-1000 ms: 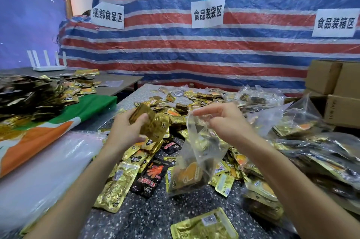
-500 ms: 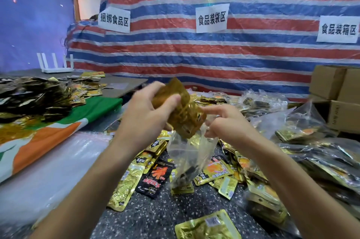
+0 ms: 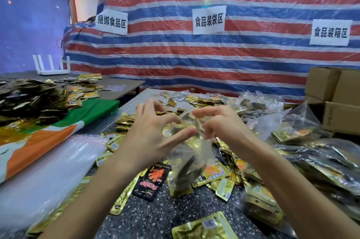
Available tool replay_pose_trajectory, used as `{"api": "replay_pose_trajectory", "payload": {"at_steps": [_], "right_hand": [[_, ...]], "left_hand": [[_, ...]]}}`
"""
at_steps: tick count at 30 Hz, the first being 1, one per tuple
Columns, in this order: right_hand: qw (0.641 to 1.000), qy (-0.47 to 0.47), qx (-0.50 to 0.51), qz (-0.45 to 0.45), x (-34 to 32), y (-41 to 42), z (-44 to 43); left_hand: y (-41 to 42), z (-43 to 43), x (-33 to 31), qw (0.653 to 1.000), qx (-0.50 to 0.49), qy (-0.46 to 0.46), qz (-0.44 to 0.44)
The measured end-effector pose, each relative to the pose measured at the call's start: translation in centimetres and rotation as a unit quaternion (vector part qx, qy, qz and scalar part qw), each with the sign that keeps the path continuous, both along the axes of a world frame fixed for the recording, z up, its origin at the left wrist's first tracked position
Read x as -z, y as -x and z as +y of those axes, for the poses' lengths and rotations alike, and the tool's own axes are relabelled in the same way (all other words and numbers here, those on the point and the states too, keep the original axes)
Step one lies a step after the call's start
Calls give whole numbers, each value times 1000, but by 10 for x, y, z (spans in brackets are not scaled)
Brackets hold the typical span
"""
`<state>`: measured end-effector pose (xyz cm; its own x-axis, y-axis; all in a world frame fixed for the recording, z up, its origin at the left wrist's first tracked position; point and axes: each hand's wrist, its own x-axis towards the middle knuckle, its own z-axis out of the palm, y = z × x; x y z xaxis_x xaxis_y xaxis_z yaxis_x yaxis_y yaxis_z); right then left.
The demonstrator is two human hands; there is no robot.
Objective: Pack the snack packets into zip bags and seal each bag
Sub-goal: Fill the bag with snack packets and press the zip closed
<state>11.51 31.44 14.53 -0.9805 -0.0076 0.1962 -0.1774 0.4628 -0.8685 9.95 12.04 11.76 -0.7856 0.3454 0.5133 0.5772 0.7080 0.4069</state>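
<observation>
L hand (image 3: 153, 133): thumb + index pinch top edge of clear zip bag (image 3: 191, 153), other fingers splayed. Bag hangs betw both hands over loose snack packets (image 3: 212, 175) on speckled table (image 3: 155, 217), dark packets inside. R hand (image 3: 220, 125): fingers curled, pinching bag rim.

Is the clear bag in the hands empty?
Not empty. Dark snack packets show through the bottom of the zip bag.

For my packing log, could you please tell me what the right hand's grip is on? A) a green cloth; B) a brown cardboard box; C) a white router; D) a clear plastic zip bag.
D: the right hand pinches the top edge of the clear plastic zip bag, which hangs below it.
</observation>
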Motion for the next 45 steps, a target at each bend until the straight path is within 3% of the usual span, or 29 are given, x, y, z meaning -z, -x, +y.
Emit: {"api": "replay_pose_trajectory", "payload": {"at_steps": [3, 6, 11, 18, 23, 30, 35, 45], "right_hand": [[999, 43, -17, -12, -1, -1, 11], [999, 9, -28, -25, -2, -3, 24], [997, -56, -45, -23, -5, -8, 35], [993, -88, -14, 83, -13, -12, 50], [994, -32, -20, 103, -4, -17, 56], [997, -18, -26, 75, 4, -13, 61], [997, -17, -10, 74, 3, -16, 61], [1000, 7, 3, 23, 8, -13, 58]], "left_hand": [[7, -20, -3, 995, 49, 57, -67], [11, -27, 0, 982, 128, 80, -114], [12, -26, 7, 985, 138, -66, -80], [23, -35, -11, 971, 152, -176, -58], [28, -41, 4, 920, 119, -347, -136], [34, -41, 29, 891, 102, -373, -240], [33, -43, 25, 922, 94, -315, -204], [27, -40, 24, 944, 99, -293, -119]]}}
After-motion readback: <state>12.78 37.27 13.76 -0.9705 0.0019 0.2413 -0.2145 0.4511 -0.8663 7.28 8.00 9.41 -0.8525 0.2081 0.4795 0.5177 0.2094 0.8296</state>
